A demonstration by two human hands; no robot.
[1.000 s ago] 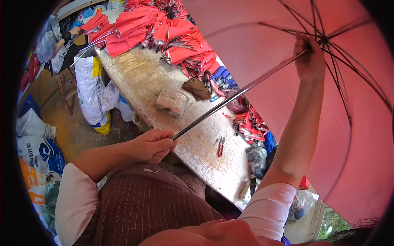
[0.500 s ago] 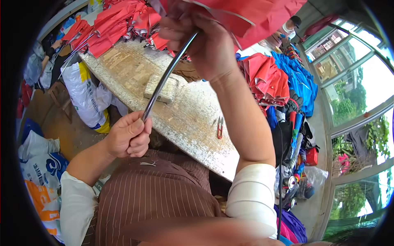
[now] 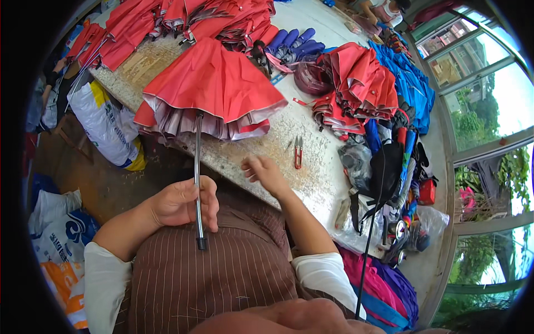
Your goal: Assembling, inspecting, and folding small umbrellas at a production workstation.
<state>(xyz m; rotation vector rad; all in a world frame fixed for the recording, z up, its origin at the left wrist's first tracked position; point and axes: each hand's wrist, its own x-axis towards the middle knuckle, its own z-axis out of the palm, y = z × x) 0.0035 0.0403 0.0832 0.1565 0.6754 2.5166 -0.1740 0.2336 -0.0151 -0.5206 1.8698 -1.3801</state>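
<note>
A partly spread red umbrella (image 3: 208, 83) with a silvery underside rests over the table's near edge, its metal shaft (image 3: 198, 147) pointing toward me. My left hand (image 3: 183, 203) is closed round the lower shaft, a little above its dark threaded end (image 3: 201, 243). Over the table's front edge, right of the shaft, my right hand (image 3: 265, 175) holds nothing; its fingers are loosely bent and apart. Red-handled thread snips (image 3: 298, 153) lie on the table beyond that hand.
The worn table (image 3: 328, 181) bears folded red umbrellas (image 3: 359, 83) at right and more red ones (image 3: 222, 19) at the back. Purple rolled umbrellas (image 3: 295, 44) and blue fabric (image 3: 406, 83) lie farther off. A white sack (image 3: 105, 122) stands left of the table. Windows line the right side.
The umbrella's canopy has come down from above onto the table edge, and its shaft now points at me. My right hand has let go of the shaft and dropped toward the front edge.
</note>
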